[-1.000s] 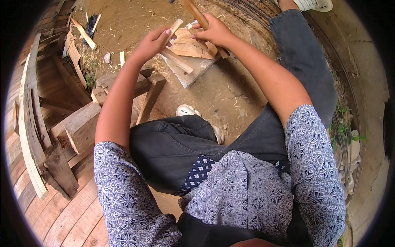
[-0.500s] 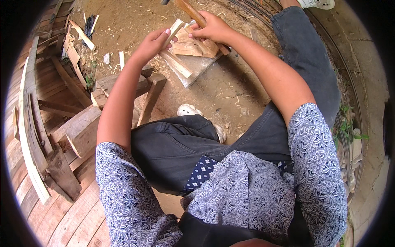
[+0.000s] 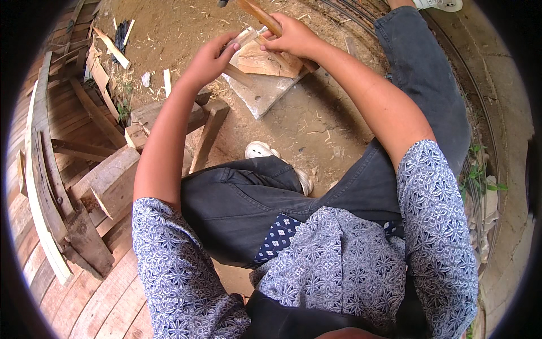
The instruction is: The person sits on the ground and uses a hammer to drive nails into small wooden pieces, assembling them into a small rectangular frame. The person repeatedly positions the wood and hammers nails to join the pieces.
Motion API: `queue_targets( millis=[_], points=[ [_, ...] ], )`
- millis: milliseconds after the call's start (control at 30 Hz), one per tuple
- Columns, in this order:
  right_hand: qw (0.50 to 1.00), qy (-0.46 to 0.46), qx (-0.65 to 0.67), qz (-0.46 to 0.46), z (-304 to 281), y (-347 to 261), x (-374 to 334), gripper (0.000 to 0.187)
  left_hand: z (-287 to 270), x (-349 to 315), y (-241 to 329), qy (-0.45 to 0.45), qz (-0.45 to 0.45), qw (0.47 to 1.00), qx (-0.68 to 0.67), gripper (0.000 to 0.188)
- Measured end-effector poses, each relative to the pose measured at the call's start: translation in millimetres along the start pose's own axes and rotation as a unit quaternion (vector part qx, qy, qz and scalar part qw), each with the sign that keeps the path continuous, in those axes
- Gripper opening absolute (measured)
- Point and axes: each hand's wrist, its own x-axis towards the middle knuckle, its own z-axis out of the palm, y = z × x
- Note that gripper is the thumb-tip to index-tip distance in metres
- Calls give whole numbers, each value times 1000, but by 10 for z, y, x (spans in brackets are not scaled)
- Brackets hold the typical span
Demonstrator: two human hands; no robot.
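In my left hand (image 3: 212, 56), fingers closed, is a pale wood strip (image 3: 246, 36), held above a wooden block. Below that hand, another short end of wood (image 3: 238, 74) slants over the slab; whether it is part of the same strip I cannot tell. My right hand (image 3: 293, 37) is wrapped around the brown wooden handle (image 3: 258, 12) of a tool, its dark head mostly cut off at the top edge. The right fingertips also touch a thin piece of wood. Under both hands, the block (image 3: 276, 66) rests on a pale flat slab (image 3: 261, 104).
Rough timber beams (image 3: 116, 175) and a small wooden stand (image 3: 209, 135) are at the left, by a plank floor (image 3: 107, 305). Wood scraps (image 3: 113, 48) and shavings litter the dirt. Thin rods (image 3: 468, 79) run along the right, beside a concrete edge.
The left hand has turned and shifted slightly, and the wood strip in it lies lower and closer to the block. My right hand has barely moved.
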Motion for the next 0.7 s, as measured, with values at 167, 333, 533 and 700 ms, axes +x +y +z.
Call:
queue_targets(
  millis=[167, 333, 533, 700],
  points=[
    [993, 26, -108, -30, -1, -19, 11, 69, 73, -13, -39, 33, 10, 999, 7, 39],
    [993, 44, -104, -34, 11, 14, -4, 68, 74, -1, 76, 10, -18, 998, 54, 40],
    [993, 49, -104, -41, 33, 77, -7, 68, 96, 4, 234, 37, 27, 992, 120, 46],
    [994, 46, -88, -48, 33, 84, -38, 69, 162, 48, 273, 41, 32, 990, 132, 51]
  ],
)
